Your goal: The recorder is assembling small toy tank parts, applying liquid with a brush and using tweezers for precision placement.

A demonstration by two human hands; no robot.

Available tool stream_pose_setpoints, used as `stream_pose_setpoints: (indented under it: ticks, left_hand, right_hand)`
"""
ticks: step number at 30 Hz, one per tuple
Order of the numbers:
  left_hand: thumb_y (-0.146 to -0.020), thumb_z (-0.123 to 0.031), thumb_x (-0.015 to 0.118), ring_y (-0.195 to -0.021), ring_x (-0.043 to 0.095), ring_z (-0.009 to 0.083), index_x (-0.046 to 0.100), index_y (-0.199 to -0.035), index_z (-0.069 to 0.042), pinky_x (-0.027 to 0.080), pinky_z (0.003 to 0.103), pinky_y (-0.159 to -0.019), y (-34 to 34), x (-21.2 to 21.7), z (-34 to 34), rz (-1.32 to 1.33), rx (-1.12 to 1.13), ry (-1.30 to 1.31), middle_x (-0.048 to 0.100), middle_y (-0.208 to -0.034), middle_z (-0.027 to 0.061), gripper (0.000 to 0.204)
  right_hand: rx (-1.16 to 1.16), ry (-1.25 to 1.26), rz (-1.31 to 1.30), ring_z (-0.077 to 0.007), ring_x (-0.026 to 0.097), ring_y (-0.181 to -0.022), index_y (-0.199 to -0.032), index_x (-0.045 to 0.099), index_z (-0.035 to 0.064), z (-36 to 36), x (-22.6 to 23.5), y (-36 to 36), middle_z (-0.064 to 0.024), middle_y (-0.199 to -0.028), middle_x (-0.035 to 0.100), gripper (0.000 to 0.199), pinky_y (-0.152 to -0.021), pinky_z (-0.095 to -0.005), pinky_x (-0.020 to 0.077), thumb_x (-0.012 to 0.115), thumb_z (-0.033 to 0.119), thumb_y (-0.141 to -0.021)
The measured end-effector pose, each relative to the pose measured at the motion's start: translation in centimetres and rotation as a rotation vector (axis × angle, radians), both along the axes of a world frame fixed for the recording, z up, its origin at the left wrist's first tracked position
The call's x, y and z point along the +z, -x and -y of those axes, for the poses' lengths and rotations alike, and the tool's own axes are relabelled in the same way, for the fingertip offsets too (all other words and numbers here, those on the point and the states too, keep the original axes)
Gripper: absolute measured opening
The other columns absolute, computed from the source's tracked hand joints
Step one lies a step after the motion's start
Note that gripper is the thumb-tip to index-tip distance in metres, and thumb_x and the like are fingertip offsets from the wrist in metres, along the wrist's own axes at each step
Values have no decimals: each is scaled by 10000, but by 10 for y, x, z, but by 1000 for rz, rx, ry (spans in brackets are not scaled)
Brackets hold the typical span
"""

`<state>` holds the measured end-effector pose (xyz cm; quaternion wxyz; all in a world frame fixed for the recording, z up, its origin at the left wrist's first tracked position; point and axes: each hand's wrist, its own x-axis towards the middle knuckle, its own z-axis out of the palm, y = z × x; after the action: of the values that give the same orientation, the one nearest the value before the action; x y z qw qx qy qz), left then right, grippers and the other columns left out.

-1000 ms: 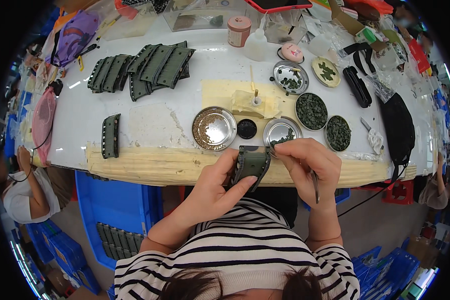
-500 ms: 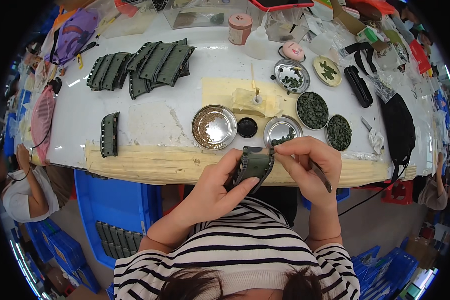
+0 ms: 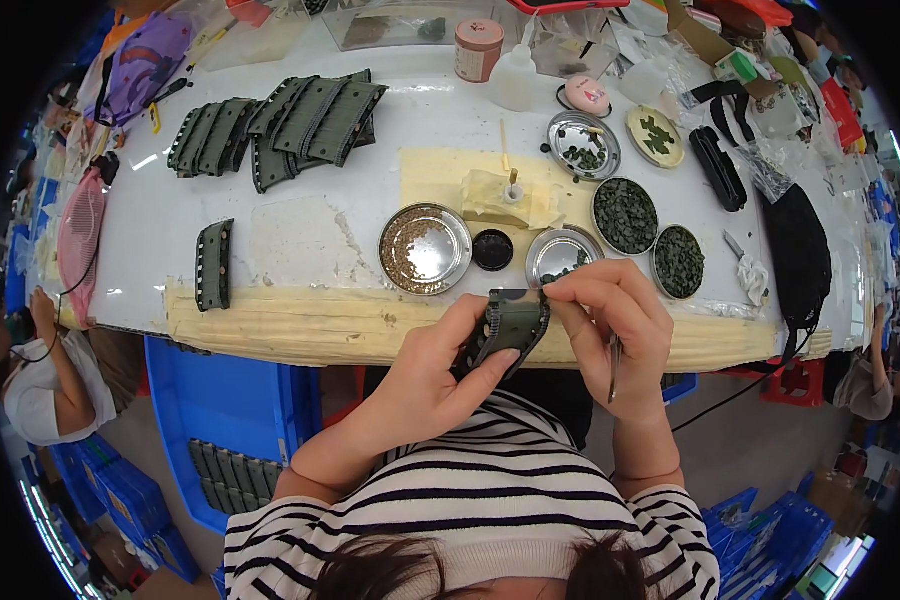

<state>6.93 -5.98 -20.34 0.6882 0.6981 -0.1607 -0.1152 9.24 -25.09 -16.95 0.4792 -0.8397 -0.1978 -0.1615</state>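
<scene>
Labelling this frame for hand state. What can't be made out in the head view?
- Dark green strap piece: its lower face and left end, covered by the left hand.
- Right hand: what its fingertips pinch at the strap's top edge is too small to tell.
- Thin metal tool in the right hand: its upper part is hidden in the palm.
- Small round dishes: dark contents too small to identify.

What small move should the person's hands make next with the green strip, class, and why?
Probably press the right hand fingertips down on the top edge of the green strip. The left hand already braces the strip from below, the right pinches at its upper end, and thin tweezers are tucked in that palm, unused.
</scene>
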Motion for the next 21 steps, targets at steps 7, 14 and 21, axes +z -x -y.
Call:
stream_pose_setpoints:
  ticks: [7, 14, 21]
  left_hand:
    - [-873, -65, 634, -639, 608, 211, 478, -1162, 8, 465, 286, -592, 2, 0, 2, 43, 47, -95, 600, -782, 147, 337]
    - [-863, -65, 646, -626, 614, 194, 479, -1150, 13, 461, 272, -568, 4, 0, 5, 97, 92, -118, 602, -767, 137, 342]
    - [-910, 30, 539, -1025, 604, 159, 405, -1283, 35, 486, 290, -903, 4, 2, 1, -164, -20, 149, 614, -1112, 136, 397]
  right_hand:
    - [-55, 104, 123, -218, 606, -673, -945, 674, 1, -5, -8, 3, -95, -829, 603, 232, -568, -272, 478, 698, -83, -730]
    - [-32, 93, 126, -232, 624, -717, -1021, 674, -13, -8, -10, 8, -118, -879, 605, 279, -608, -281, 497, 668, -97, -755]
    - [69, -92, -79, -156, 610, -734, -1054, 680, -2, 0, -1, 7, -110, -952, 606, 267, -613, -244, 483, 658, -84, -800]
